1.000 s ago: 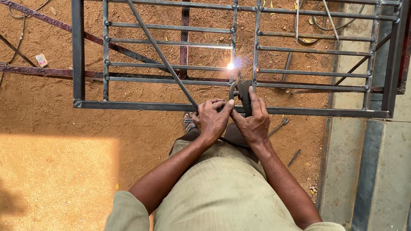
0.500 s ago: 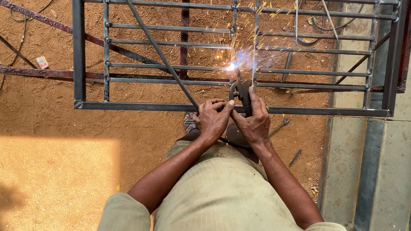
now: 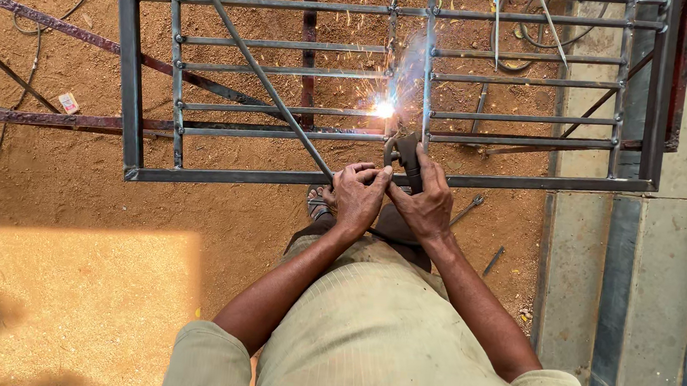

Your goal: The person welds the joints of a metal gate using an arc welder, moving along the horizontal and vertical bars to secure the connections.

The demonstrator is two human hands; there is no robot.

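Note:
A grey steel grille frame [image 3: 134, 75] with several horizontal and vertical bars lies flat on sandy ground. My right hand [image 3: 426, 198] grips a dark welding electrode holder [image 3: 406, 155] whose tip points at a bar joint, where a bright arc [image 3: 384, 107] with bluish smoke burns. My left hand [image 3: 357, 194] is closed beside the right one, its fingers touching the holder's handle. Both hands hover over the frame's near bar. A long thin diagonal rod [image 3: 263, 74] crosses the grille to my left hand.
Rusty steel lengths [image 3: 43, 118] lie under the frame at left. Cables [image 3: 38, 34] trail over the sand. A concrete strip and grey slabs [image 3: 666, 287] run along the right. My sandalled foot [image 3: 317, 205] stands below the frame. Small metal bits [image 3: 493, 261] lie near my right arm.
The arc has kept burning at the same joint, with the spark spray giving way to a bluish smoke plume. Both hands hold nearly the same place.

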